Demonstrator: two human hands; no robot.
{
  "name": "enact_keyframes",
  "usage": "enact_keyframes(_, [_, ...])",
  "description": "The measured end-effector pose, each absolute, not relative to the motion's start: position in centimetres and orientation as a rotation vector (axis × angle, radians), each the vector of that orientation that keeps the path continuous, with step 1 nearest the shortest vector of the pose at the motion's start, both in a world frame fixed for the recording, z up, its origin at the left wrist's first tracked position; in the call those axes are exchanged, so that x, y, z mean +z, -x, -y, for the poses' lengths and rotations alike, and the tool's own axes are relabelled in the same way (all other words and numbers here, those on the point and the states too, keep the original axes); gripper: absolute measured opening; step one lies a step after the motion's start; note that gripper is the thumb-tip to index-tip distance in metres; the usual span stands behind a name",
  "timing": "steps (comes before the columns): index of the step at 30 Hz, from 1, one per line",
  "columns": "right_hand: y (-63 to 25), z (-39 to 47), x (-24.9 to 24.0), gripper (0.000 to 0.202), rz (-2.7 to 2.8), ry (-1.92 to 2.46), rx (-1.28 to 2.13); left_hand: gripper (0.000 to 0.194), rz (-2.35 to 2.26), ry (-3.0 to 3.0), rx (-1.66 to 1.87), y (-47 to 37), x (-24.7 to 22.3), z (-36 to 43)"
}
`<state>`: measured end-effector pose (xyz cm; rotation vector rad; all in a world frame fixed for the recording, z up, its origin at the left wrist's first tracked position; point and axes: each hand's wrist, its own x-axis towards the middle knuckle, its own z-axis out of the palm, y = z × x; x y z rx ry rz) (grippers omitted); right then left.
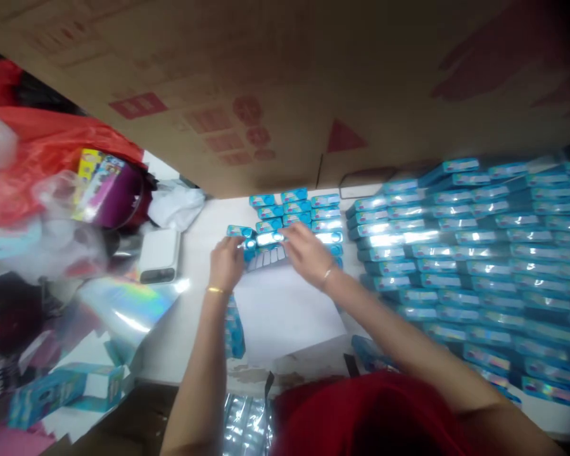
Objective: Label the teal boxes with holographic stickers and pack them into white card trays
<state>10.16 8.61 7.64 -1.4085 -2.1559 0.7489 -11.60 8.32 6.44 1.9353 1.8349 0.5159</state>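
My left hand (227,263) has its fingers curled against the left end of a small blue box (268,239). Over that box's right end, my right hand (308,254) pinches its fingertips together; whatever is between them is too blurred to tell. A white sheet (287,310) lies below the hands, with a strip of small pale rectangles, apparently labels (266,258), along its upper edge. More blue boxes (295,207) stand in short columns just beyond my fingers. Another line of blue boxes (235,326) shows beside my left forearm, partly under the sheet.
Many rows of blue boxes (479,266) cover the table's right side. A large cardboard carton (266,82) walls off the back. At left are a white device (159,255), red plastic bags (61,139), and an opened blue carton (66,386). Silvery packets (244,424) lie at the front edge.
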Motion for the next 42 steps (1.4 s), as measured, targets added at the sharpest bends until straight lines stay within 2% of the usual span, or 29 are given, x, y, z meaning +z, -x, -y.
enact_keyframes(4, [-3.9,-7.1,5.8,0.025,2.503,1.369,0.922,0.028,-1.917,-2.082,0.111,16.0,2.5,-4.3])
enact_keyframes(8, [-2.8,-4.6,0.8,0.027,2.606,1.379,0.891,0.040,-1.906,-2.178,0.051,15.2,0.6,-2.1])
enact_keyframes(12, [-3.5,-3.3,-1.6,0.021,2.551,1.378,0.883,0.034,-1.899,-2.232,0.068,14.4,0.5,-1.8])
enact_keyframes(23, [-3.1,-3.5,-1.4,0.015,2.459,1.432,0.957,0.020,-2.008,-2.146,0.304,13.1,0.4,0.1])
enact_keyframes(29, [-2.9,-3.7,-1.6,0.016,2.419,1.449,1.021,0.005,-1.910,-2.014,0.588,12.6,5.4,2.6])
enact_keyframes(32, [-3.4,-3.9,-1.0,0.018,2.140,1.347,1.215,0.006,-1.967,-1.693,0.935,11.8,9.0,3.3])
enact_keyframes(37, [-5.8,-3.4,2.4,0.050,1.343,1.107,1.706,0.020,-1.794,-0.934,1.271,9.0,11.2,1.5])
enact_keyframes(39, [-7.2,-3.0,4.1,0.047,1.186,1.104,1.760,0.022,-1.687,-0.799,1.280,7.6,10.6,0.3])
enact_keyframes(42, [-9.9,-2.9,5.4,0.040,1.073,1.218,1.648,0.022,-1.600,-0.765,1.240,4.9,9.0,-1.4])
